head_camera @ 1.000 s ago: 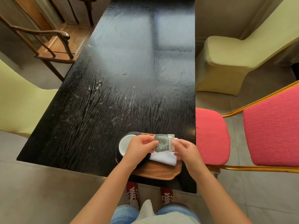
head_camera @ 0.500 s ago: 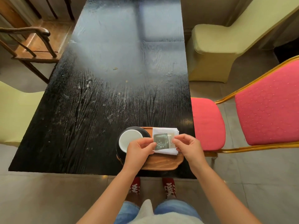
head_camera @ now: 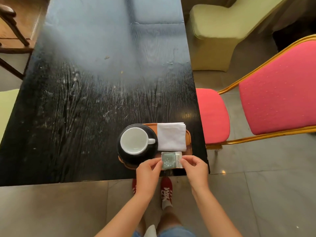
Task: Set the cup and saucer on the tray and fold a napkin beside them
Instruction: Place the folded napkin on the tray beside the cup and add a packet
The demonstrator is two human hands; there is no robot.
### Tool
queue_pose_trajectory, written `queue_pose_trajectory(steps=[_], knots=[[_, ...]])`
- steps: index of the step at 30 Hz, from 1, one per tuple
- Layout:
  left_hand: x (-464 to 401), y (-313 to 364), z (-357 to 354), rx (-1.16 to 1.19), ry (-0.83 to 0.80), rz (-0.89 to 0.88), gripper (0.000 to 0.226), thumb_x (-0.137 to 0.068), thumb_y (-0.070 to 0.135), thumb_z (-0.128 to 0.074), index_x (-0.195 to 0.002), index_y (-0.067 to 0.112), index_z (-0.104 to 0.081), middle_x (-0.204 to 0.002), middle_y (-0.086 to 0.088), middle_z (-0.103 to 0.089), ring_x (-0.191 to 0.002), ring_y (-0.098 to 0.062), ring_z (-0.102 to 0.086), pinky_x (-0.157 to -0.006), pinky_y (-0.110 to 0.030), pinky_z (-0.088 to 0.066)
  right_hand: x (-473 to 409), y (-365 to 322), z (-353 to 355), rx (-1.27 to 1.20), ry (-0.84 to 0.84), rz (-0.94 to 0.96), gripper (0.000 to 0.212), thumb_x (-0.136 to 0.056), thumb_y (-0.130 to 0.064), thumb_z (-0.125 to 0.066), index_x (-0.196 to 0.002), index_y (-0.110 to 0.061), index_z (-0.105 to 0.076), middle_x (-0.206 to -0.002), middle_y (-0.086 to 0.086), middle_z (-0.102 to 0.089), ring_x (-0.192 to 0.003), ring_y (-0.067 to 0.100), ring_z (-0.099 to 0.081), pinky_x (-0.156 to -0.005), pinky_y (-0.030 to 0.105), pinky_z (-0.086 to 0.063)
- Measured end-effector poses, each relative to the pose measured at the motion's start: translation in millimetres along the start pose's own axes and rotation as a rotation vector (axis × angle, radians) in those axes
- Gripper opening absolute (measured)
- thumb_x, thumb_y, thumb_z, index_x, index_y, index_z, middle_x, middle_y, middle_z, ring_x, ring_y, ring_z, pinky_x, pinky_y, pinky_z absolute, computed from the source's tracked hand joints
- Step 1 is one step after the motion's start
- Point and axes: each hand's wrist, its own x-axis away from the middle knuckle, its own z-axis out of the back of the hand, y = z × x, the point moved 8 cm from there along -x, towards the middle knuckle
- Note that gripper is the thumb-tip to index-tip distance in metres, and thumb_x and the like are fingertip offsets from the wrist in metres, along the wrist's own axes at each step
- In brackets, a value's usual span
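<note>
A white cup (head_camera: 134,140) stands on a black saucer (head_camera: 150,156) at the left of a brown wooden tray (head_camera: 188,142), handle pointing right. A folded white napkin (head_camera: 171,136) lies flat on the tray's right part, beside the cup. My left hand (head_camera: 148,170) and my right hand (head_camera: 194,167) pinch the two side edges of a small green tissue packet (head_camera: 171,160), held over the tray's near edge.
The tray sits at the near right corner of a black wooden table (head_camera: 95,106). A red padded chair with a gold frame (head_camera: 266,93) stands to the right, a cream-covered chair (head_camera: 220,35) behind it, and a wooden chair (head_camera: 10,31) at the far left.
Both hands have drawn back toward me with the packet, uncovering the cup, saucer and napkin. The camera has tilted further down.
</note>
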Motion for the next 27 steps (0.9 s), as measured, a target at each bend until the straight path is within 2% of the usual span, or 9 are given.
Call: queue_pose_trajectory(steps=[2,3,5,8,11,15,17,22,27], knots=[[-2,-7,-4,-0.01,0.06,0.018,0.017,-0.087,0.015,-0.063,-0.1,0.02,-0.072,-0.081,0.025,-0.063,-0.08,0.018,-0.058,-0.074,-0.006,-0.048,-11,11,-3,0.045,0.011,-0.019,0.012,-0.083,-0.012,-0.066,-0.079,-0.023,-0.067,-0.084,-0.003,-0.069,-0.086,0.012,-0.063,-0.077,0.031,-0.053],[-4,-9,-6,-0.011,0.09,0.028,0.017,-0.087,0.014,-0.063,-0.1,0.02,-0.072,-0.08,0.026,-0.061,-0.077,0.019,-0.057,-0.071,-0.004,-0.047,-16,15,-4,0.07,0.012,-0.024,0.012,-0.083,-0.013,-0.066,-0.079,-0.025,-0.067,-0.083,-0.004,-0.069,-0.086,0.011,-0.063,-0.077,0.032,-0.054],[-8,-17,-10,-0.016,0.138,0.052,0.016,-0.086,0.015,-0.064,-0.1,0.02,-0.071,-0.08,0.022,-0.061,-0.077,0.014,-0.056,-0.071,-0.006,-0.047,-26,22,-8,0.117,0.007,-0.028,0.012,-0.083,-0.014,-0.066,-0.079,-0.025,-0.066,-0.082,-0.005,-0.068,-0.085,0.011,-0.062,-0.076,0.031,-0.054],[-11,-27,-17,-0.021,0.213,0.087,0.017,-0.087,0.015,-0.063,-0.102,0.017,-0.071,-0.083,0.016,-0.062,-0.078,0.011,-0.054,-0.064,0.001,-0.042,-36,30,-11,0.178,-0.008,-0.036,0.008,-0.083,-0.015,-0.066,-0.081,-0.024,-0.066,-0.083,-0.006,-0.067,-0.085,0.011,-0.061,-0.073,0.028,-0.052],[-11,-34,-24,-0.001,0.274,0.095,0.017,-0.087,0.016,-0.062,-0.101,0.018,-0.071,-0.088,0.014,-0.066,-0.08,0.011,-0.057,-0.064,-0.002,-0.044,-42,34,-12,0.242,-0.019,-0.017,0.005,-0.083,-0.017,-0.066,-0.084,-0.022,-0.067,-0.084,-0.005,-0.067,-0.085,0.01,-0.061,-0.073,0.03,-0.054],[-13,-39,-31,-0.012,0.317,0.092,0.017,-0.087,0.015,-0.063,-0.102,0.017,-0.07,-0.093,0.009,-0.067,-0.083,0.008,-0.058,-0.067,-0.004,-0.045,-46,31,-13,0.318,-0.019,0.039,0.007,-0.085,-0.018,-0.065,-0.09,-0.018,-0.069,-0.084,-0.006,-0.066,-0.081,0.005,-0.059,-0.059,0.013,-0.042],[-12,-39,-32,-0.015,0.336,0.085,0.017,-0.087,0.014,-0.063,-0.102,0.017,-0.07,-0.092,0.01,-0.065,-0.082,0.009,-0.056,-0.069,-0.003,-0.042,-46,28,-13,0.357,0.005,0.076,0.007,-0.085,-0.018,-0.064,-0.09,-0.018,-0.07,-0.083,-0.007,-0.066,-0.078,0.004,-0.057,-0.056,0.01,-0.037],[-11,-41,-33,-0.029,0.363,0.051,0.019,-0.086,0.01,-0.063,-0.103,0.014,-0.07,-0.094,0.006,-0.067,-0.085,0.004,-0.058,-0.072,-0.001,-0.042,-43,27,-13,0.44,0.034,0.121,0.006,-0.086,-0.021,-0.062,-0.087,-0.023,-0.068,-0.079,-0.011,-0.064,-0.074,0.004,-0.057,-0.054,0.015,-0.039],[-9,-41,-35,-0.093,0.371,0.019,0.023,-0.086,0.008,-0.063,-0.108,0.011,-0.069,-0.1,0.001,-0.068,-0.092,-0.006,-0.06,-0.078,-0.007,-0.042,-42,27,-12,0.492,0.059,0.138,0.006,-0.085,-0.023,-0.062,-0.086,-0.025,-0.068,-0.08,-0.011,-0.065,-0.075,0.007,-0.059,-0.061,0.025,-0.048]])
